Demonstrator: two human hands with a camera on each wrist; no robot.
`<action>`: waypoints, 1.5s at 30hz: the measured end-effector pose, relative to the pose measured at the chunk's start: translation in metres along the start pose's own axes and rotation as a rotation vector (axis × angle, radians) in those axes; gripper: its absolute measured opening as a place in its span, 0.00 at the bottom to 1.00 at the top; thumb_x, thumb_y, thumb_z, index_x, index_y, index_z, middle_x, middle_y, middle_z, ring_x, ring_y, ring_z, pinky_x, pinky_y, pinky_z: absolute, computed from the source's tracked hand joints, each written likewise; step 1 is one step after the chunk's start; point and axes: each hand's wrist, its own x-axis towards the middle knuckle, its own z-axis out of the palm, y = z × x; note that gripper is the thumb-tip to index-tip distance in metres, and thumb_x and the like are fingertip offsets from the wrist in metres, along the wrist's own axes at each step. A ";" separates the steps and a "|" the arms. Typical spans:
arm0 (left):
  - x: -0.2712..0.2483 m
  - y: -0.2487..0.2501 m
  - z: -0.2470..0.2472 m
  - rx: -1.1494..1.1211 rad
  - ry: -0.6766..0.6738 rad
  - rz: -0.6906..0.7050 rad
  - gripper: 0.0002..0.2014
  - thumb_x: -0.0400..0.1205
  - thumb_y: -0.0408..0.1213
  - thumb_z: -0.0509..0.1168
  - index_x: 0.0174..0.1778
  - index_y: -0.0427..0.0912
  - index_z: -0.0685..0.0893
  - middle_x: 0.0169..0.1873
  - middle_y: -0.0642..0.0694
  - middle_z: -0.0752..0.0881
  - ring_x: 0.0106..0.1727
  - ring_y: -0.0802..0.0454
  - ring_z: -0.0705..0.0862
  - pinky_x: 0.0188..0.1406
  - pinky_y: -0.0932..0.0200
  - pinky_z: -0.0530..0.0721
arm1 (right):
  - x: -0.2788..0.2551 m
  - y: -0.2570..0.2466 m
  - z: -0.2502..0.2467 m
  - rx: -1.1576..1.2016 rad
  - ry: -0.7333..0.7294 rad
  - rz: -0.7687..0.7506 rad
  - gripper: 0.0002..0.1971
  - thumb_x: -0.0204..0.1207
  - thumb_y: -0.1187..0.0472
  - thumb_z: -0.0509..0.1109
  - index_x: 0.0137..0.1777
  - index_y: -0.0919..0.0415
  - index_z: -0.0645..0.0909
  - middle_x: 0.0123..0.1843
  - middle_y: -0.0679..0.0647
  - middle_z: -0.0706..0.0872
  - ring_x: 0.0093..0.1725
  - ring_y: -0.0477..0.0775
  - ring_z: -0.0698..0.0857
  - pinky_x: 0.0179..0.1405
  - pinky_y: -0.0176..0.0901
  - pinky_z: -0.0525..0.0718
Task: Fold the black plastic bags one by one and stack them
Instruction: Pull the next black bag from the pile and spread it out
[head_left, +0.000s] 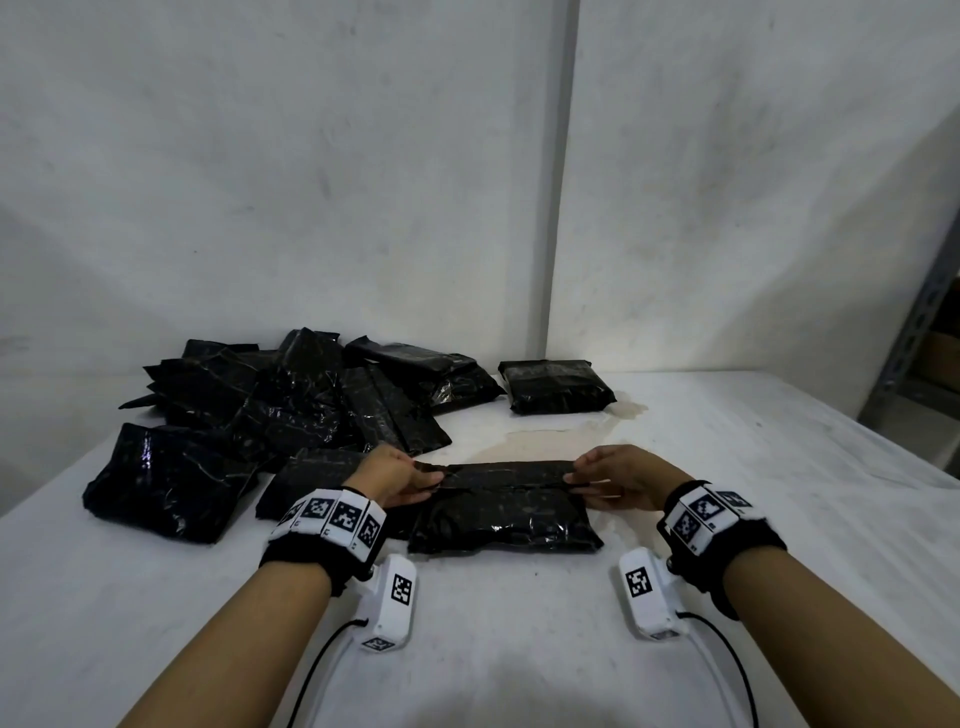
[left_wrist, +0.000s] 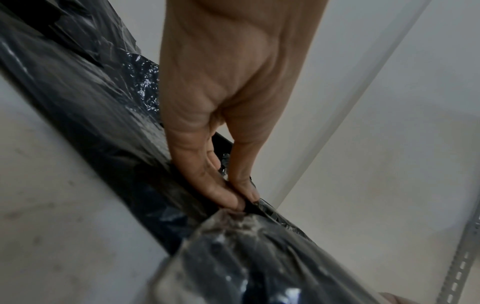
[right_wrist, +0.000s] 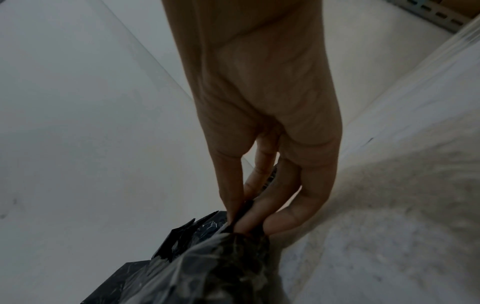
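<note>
A black bag (head_left: 506, 512) is laid flat on the white bench (head_left: 727, 467), directly in front of the person and between the two wrists. Its far edge is lifted as a flap and held at both ends. The left end is pinched by the left hand (head_left: 392, 475) — thumb and fingers (left_wrist: 221, 191) are closed on the plastic, as confirmed in the left wrist view. The right end is pinched likewise by the right hand (head_left: 621, 478), with the fingertips (right_wrist: 249, 222) pressed together on the flap. The near half of the bag is left resting on the bench.

A loose pile (head_left: 291, 400) of black bags is located at the far left, touching the held bag on its left side. One folded bag (head_left: 556, 387) is placed apart at the far centre, near the wall (head_left: 311, 156). A metal rack (head_left: 914, 332) is visible at the right edge.
</note>
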 end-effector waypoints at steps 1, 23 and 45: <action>0.000 0.000 0.000 0.030 0.001 0.015 0.17 0.75 0.16 0.69 0.34 0.39 0.69 0.32 0.41 0.80 0.33 0.50 0.82 0.24 0.64 0.85 | -0.002 -0.001 0.000 -0.027 -0.016 -0.009 0.07 0.76 0.73 0.71 0.45 0.61 0.84 0.43 0.56 0.91 0.41 0.50 0.90 0.43 0.41 0.87; -0.049 0.012 0.048 1.046 -0.426 0.485 0.34 0.83 0.50 0.64 0.83 0.47 0.58 0.84 0.49 0.56 0.83 0.54 0.54 0.78 0.63 0.51 | -0.010 -0.010 0.001 -0.264 -0.074 0.015 0.11 0.77 0.72 0.71 0.51 0.58 0.90 0.43 0.52 0.91 0.37 0.43 0.89 0.37 0.34 0.86; -0.058 0.004 0.065 1.455 -0.541 0.289 0.34 0.88 0.53 0.48 0.85 0.47 0.39 0.84 0.48 0.39 0.85 0.52 0.43 0.83 0.48 0.46 | 0.004 -0.010 0.002 -0.085 0.150 -0.048 0.08 0.77 0.74 0.71 0.40 0.62 0.79 0.41 0.58 0.84 0.37 0.51 0.83 0.26 0.33 0.85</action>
